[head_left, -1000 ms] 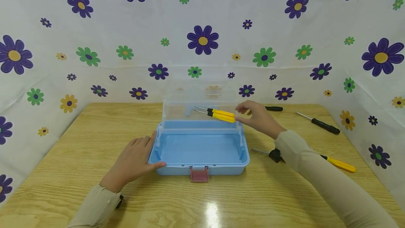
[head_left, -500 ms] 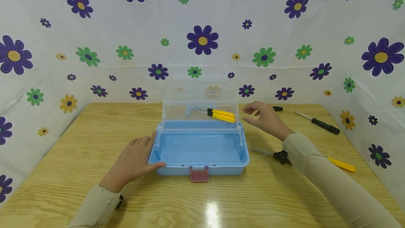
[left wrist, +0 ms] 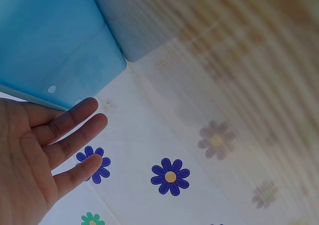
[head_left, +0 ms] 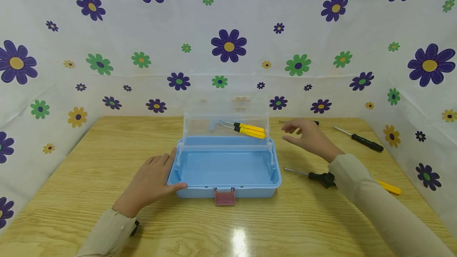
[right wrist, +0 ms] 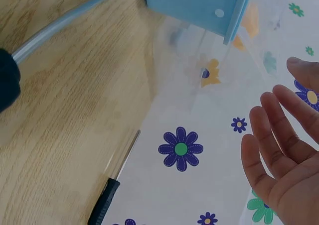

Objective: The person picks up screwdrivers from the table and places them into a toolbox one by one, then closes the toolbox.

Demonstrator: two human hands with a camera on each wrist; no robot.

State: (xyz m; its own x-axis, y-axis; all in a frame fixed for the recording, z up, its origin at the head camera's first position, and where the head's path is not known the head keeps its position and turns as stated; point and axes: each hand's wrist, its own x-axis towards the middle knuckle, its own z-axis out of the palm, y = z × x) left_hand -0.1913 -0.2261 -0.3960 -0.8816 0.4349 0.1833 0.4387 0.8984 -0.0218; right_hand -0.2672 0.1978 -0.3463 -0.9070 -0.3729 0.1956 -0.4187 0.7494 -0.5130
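Observation:
A light blue toolbox [head_left: 250, 192] with a pink latch [head_left: 225, 198] stands in the middle of the table. My left hand [head_left: 148, 181] rests against its left side, thumb over the front rim; the left wrist view shows the fingers extended along the blue wall. Two yellow-handled screwdrivers [head_left: 251, 131] lie side by side in the clear raised tray [head_left: 200, 128] at the back. Right of the box, my right hand [head_left: 308, 137] hovers with nothing in it, fingers loosely bent. Behind it lies a thin black-handled screwdriver [right wrist: 103, 202], partly hidden by the hand in the head view.
A screwdriver with a bulky black handle [head_left: 322, 178] lies right of the box, near my sleeve. Farther right are a black screwdriver [head_left: 367, 142] and a yellow-handled tool [head_left: 390, 187], partly covered by the sleeve. Flowered cloth [head_left: 228, 11] surrounds the wooden table [head_left: 185, 233].
My right hand has drawn away from the two yellow screwdrivers, moving right and slightly down. More of the thin black screwdriver behind it shows. The left hand and toolbox have stayed put.

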